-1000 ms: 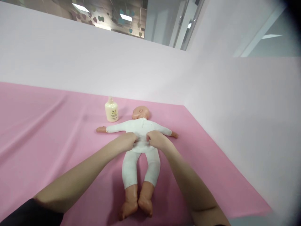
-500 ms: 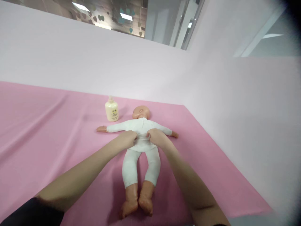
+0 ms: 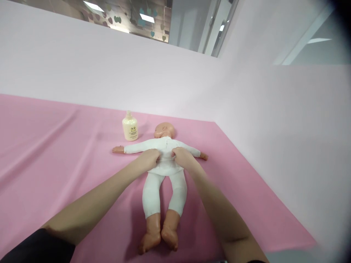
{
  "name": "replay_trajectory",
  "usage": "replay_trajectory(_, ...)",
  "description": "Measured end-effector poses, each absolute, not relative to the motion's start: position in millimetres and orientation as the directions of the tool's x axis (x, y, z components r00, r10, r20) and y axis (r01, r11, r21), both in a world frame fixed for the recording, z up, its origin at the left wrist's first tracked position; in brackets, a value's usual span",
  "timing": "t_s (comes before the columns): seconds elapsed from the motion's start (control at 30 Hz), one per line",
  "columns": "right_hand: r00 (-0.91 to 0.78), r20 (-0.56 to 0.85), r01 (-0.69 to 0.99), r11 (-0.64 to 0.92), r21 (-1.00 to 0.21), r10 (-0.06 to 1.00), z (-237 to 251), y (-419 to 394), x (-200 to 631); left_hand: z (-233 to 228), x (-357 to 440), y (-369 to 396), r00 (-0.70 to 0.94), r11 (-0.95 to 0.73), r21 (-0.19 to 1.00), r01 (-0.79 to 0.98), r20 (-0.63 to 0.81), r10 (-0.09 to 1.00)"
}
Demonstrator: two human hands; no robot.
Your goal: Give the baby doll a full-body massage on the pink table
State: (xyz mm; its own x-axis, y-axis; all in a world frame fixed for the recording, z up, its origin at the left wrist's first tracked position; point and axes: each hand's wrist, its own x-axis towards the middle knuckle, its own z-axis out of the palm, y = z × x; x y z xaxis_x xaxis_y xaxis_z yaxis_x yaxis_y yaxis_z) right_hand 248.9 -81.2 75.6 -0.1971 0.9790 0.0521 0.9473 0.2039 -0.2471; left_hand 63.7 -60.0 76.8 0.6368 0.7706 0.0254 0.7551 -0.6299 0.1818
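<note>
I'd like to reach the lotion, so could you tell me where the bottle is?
The bottle stands upright on the pink cloth, just left of the doll's head, beyond its outstretched arm.

A staged training booth inside an office; plain white partition walls [image 3: 109, 73] enclose a pink-draped table [image 3: 49, 153]. Ceiling panel lights [image 3: 146, 18] and hanging paper hearts [image 3: 117, 20] show beyond.

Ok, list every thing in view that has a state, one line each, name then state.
doll: lying flat along the pink cloth, arms spread, head at the far end, dressed in white, feet bare.
bottle: upright, apart from the doll, beside its head; cap hard to make out.
left hand: curled, pressed on the doll's torso.
right hand: curled, pressed on the doll's torso.
pink cloth: spread out, lightly creased.
</note>
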Motion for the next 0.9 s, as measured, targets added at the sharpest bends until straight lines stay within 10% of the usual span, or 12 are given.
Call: replay_trajectory(0.9,-0.181,0.093,0.955,0.198,-0.220,0.979,66.6,-68.0,251.5,60.8,65.2,-39.7,0.600,-0.615,0.157,0.773,0.134,0.789)
